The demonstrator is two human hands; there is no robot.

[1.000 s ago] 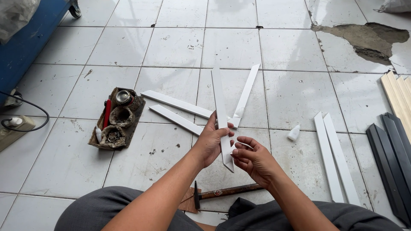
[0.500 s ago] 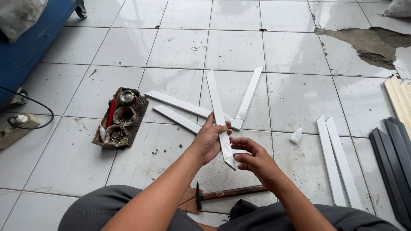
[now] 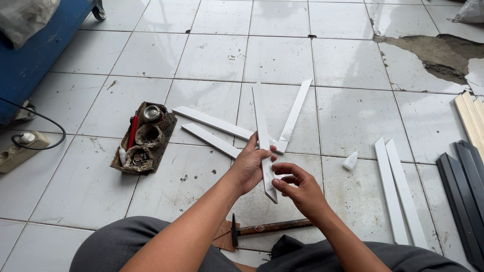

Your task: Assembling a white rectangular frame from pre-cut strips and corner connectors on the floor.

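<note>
Fingers (image 3: 259, 150) of the left hand (image 3: 249, 166) are wrapped round a white mitred strip (image 3: 262, 128), thumb across its face, holding it upright over the tiled floor (image 3: 348, 65). Right hand (image 3: 297, 189) sits just beside the strip's lower pointed end, thumb and forefinger pinched narrow against its edge, the other fingers curled loosely.

Compared with a second ago, that strip has shifted: its top has swung a touch left and stands clear of the slanted strip (image 3: 296, 113) behind it, while the right hand has slid up from below and now pinches near the tip. It reads as a small regrip, a turning of the piece between both hands, not a set-down.

Working outward from the held strip: two more white strips (image 3: 214, 123) lie angled on the floor just to its left, and the slanted one leans away to its upper right. A small white bottle (image 3: 350, 161) lies to its right, with a pair of long white strips (image 3: 398, 191) beyond that, then dark lengths (image 3: 464, 191) at the edge. Below the strip, near the knees, rests a hammer (image 3: 272, 227). Well to its left sits a shallow box of tins (image 3: 143, 138), and farther left a power strip (image 3: 17, 151).
</note>
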